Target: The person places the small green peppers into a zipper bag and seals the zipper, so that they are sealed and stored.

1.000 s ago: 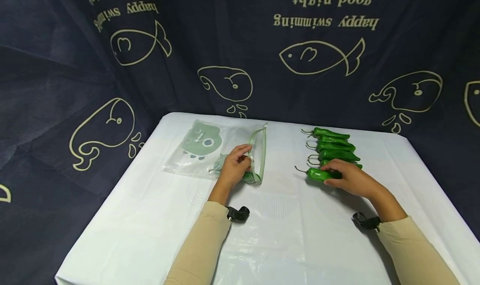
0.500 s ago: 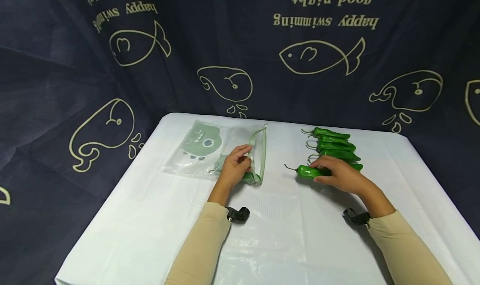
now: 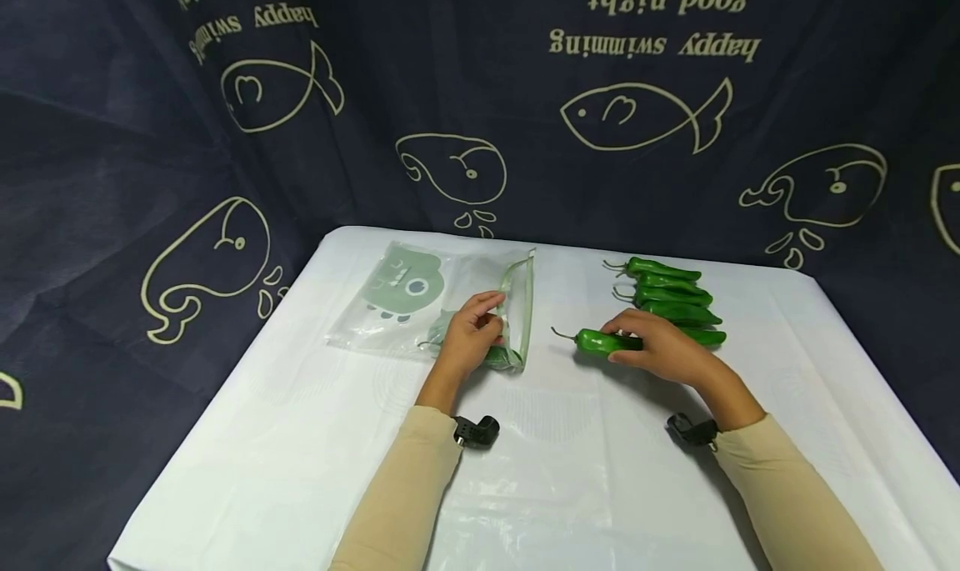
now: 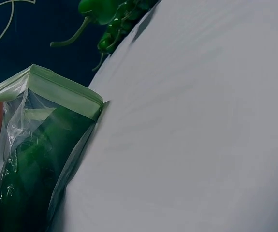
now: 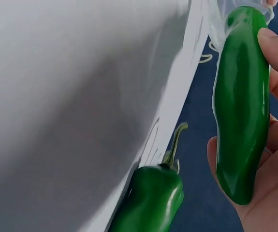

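My right hand [image 3: 663, 346] holds a long green pepper [image 3: 597, 342] between thumb and fingers, its thin stem pointing left toward the bag. In the right wrist view the held pepper [image 5: 242, 96] lies along the fingers, thumb near its stem end. A clear zip bag [image 3: 468, 267] with a green cartoon print lies on the table. My left hand [image 3: 472, 333] grips it near its mouth, which stands open toward the right. Inside the bag, below this hand, is green pepper [image 3: 504, 356]; the left wrist view shows it through the plastic [image 4: 27, 169].
Several more green peppers [image 3: 678, 311] lie in a stacked row at the right, stems leftward, close behind my right hand. White cloth [image 3: 540, 471] covers the table. A dark curtain [image 3: 525, 79] with fish and whale drawings hangs behind its far edge.
My right hand has drawn the front pepper left, away from the row, toward the bag's mouth. My left hand and the bag have stayed in place.
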`<state>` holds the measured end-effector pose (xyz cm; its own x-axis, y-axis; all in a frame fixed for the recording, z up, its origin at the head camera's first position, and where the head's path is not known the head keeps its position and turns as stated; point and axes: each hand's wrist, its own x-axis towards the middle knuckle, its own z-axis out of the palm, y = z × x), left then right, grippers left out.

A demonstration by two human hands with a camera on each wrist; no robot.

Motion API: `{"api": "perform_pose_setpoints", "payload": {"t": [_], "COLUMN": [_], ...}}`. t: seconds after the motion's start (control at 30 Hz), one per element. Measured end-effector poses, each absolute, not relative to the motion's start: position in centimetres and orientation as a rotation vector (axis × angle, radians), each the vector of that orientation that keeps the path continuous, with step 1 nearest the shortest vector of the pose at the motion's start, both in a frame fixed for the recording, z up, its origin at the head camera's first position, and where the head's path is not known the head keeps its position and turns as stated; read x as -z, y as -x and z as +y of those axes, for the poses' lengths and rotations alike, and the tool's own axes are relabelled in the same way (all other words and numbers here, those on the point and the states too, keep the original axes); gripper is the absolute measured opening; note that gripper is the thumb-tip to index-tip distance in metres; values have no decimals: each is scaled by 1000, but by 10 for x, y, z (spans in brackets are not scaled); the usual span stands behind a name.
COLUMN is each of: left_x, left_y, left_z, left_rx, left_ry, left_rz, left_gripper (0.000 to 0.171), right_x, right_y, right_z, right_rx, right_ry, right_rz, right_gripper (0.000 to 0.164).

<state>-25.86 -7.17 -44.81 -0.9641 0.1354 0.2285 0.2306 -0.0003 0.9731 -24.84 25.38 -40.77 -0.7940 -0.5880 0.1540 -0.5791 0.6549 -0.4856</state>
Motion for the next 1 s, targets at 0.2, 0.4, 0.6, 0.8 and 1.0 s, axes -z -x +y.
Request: {"api": "perform_pose_setpoints", "payload": {"t": [0.2, 0.4, 0.6, 0.8, 1.0], "left_x": [447, 447, 448, 448, 425], "left_y": [259, 259, 259, 259, 245], "left_z": [-70, -69, -70, -71, -72], "left_rx": [2129, 2125, 2133, 2140, 2130], "left_ry": [404, 395, 393, 414, 429], "left_rz": [-2170, -2177, -2183, -2202, -2217], "left_gripper": [43, 42, 43, 43, 42], "right_x": [410, 413, 413, 414, 414], "right_y": [254, 259, 261, 263, 267], "right_z": [246, 236, 224, 212, 197], "right_rx": [822, 811, 804, 788, 793], "right_ry": [1055, 1062, 1060, 1089, 1140], "right_rz": [2835, 2825, 2815, 2794, 2768], "right_gripper": [35, 36, 36, 37, 35]}}
